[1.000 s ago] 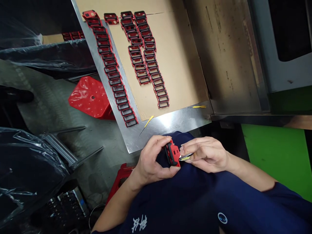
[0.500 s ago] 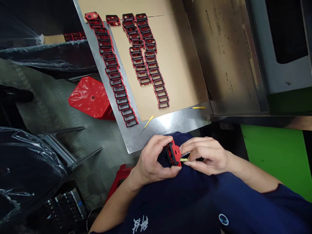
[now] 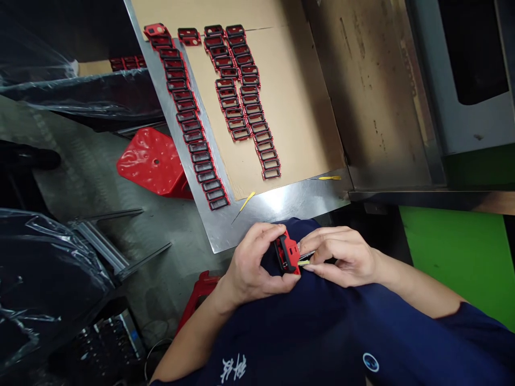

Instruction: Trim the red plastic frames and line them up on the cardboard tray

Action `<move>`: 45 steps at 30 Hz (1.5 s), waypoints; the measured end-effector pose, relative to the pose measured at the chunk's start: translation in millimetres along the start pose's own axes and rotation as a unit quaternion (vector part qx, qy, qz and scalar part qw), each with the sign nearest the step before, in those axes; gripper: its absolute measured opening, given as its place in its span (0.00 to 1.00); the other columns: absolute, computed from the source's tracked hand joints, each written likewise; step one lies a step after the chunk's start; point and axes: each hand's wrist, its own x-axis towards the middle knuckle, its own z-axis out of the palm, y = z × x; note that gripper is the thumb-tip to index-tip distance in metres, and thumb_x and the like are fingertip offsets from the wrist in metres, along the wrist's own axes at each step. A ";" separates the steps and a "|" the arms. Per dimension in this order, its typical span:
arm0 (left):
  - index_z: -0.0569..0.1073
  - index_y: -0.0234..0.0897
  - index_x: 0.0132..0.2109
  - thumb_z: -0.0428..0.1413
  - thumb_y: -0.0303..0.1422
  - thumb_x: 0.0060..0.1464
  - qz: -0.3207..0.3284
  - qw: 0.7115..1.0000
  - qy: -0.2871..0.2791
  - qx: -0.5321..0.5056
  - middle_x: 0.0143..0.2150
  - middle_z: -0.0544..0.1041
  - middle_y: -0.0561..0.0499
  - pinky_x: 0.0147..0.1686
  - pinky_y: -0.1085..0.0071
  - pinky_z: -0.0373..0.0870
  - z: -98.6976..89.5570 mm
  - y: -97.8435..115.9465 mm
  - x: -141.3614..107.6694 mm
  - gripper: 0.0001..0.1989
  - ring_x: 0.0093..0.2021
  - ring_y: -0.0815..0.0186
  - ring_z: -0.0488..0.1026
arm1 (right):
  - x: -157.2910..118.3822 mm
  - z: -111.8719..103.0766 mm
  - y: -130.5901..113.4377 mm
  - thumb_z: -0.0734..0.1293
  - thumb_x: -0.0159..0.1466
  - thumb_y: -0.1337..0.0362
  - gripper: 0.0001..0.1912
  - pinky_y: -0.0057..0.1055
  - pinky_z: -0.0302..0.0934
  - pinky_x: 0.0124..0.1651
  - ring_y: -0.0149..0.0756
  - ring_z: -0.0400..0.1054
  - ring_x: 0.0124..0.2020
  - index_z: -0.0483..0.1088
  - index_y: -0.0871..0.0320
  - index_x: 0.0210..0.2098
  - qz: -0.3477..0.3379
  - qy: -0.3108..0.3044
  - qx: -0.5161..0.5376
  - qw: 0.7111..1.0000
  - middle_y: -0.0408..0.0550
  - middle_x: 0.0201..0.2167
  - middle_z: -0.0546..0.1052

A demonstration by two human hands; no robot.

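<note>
My left hand [image 3: 257,262] grips a red-and-black plastic frame [image 3: 290,251] between thumb and fingers, just off the table's near edge and in front of my dark blue shirt. The frame is tilted, with its black rim towards the left. My right hand [image 3: 341,256] is closed close against the frame's right side, pinching a slim pale-yellow strip [image 3: 304,263] that meets the red face. A thin greyish piece [image 3: 308,255] shows beside the strip under my fingers; its kind I cannot make out.
Rows of similar frames [image 3: 250,99] lie on cardboard [image 3: 298,118] over a metal table [image 3: 225,230], with another row [image 3: 192,124] along its left edge. Two yellow-handled pointed tools [image 3: 248,201] rest near the front. A red stool [image 3: 151,161] stands left; a metal panel [image 3: 382,96] rises right.
The view has shifted slightly, so the table and stool appear a little further right. Both hands keep nearly the same hold on the frame and strip.
</note>
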 end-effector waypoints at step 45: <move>0.68 0.45 0.60 0.67 0.42 0.50 -0.123 0.915 0.170 -0.345 0.55 0.73 0.43 0.57 0.50 0.74 20.2 -32.1 -21.2 0.32 0.57 0.53 0.74 | -108.2 32.5 210.3 0.66 0.68 0.51 0.19 0.43 0.68 0.53 0.47 0.70 0.51 0.73 0.57 0.51 0.290 0.194 -0.373 0.860 0.53 0.48 0.79</move>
